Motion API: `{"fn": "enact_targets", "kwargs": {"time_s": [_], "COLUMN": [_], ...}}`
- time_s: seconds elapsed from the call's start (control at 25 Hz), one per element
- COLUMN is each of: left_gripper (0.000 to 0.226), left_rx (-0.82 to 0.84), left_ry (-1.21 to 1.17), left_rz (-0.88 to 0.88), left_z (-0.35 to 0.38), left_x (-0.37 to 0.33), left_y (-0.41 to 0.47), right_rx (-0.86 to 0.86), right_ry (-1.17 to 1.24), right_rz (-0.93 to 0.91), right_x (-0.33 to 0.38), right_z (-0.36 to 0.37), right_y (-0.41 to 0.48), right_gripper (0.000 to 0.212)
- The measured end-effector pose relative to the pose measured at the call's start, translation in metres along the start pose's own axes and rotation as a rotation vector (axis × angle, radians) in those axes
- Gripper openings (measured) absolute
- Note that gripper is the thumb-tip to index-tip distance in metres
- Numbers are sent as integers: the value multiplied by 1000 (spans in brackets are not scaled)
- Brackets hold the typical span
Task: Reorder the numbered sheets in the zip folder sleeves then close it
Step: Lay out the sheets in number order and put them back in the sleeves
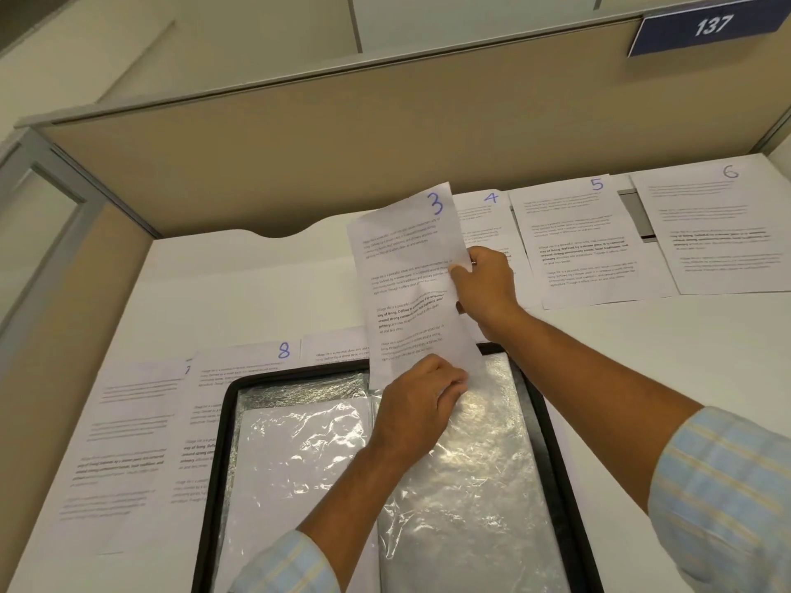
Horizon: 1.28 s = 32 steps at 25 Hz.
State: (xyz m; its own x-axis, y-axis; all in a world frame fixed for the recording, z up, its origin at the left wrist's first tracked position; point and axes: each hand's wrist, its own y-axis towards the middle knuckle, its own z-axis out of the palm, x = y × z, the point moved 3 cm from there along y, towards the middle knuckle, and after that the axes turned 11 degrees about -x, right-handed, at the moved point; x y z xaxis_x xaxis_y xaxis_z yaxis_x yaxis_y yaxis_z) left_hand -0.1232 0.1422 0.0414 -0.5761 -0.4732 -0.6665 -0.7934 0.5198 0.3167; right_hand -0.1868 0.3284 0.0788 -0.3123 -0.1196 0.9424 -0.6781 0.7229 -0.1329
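White cubicle desk (642,357), beige partition behind. Far left: sheet 7 (124,442), then sheet 8 (239,378), partly under open black zip folder (214,485). Centre: left hand (421,400) pinching sheet 3 (411,284) at its lower edge over right-hand sleeve (471,485); right hand (483,288) gripping its right side. Beyond: sheets 4 (483,216), 5 (586,246), 6 (719,233). Risk: bowed paper snagging on sleeve mouth, creasing.

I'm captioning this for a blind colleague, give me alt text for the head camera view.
Both hands hold the white printed sheet numbered 3 over an open black zip folder of clear plastic sleeves: right hand at its side edge, left hand at its bottom. Sheets 4, 5, 6 and 8 lie on the white desk.
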Motion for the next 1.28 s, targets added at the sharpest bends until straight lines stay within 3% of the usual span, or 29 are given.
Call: {"fn": "enact_targets", "kwargs": {"time_s": [0.2,0.44,0.64,0.72,0.84,0.96,1.12,1.28], "left_gripper": [25,8,9,13,25,18,11,28], "left_rx": [-105,-217,-224,-160,78,235,282,291], "left_ry": [37,84,76,67,80,145,135,156], "left_rz": [20,75,53,0,-128,-187,-183,-177], "left_z": [3,3,4,2,-3,-13,-20,-15], "left_x": [-10,-11,-6,0,15,32,48,49], "left_y": [-4,-6,-3,0,5,13,20,15], "right_rx": [-90,-197,-159,-95,15,97,167,188], "right_ry": [87,136,89,60,-63,-127,-164,-243], "right_rz": [-6,-91,-146,-159,-212,-264,-231,-192], "right_x": [-8,-21,-28,-30,-29,-24,-26,-37], "right_z": [-13,-14,-24,-34,-45,-48,-43,-43], "right_y": [-3,-8,-10,-4,7,14,20,23], "right_gripper": [10,18,16,16,20,19,13,14]}}
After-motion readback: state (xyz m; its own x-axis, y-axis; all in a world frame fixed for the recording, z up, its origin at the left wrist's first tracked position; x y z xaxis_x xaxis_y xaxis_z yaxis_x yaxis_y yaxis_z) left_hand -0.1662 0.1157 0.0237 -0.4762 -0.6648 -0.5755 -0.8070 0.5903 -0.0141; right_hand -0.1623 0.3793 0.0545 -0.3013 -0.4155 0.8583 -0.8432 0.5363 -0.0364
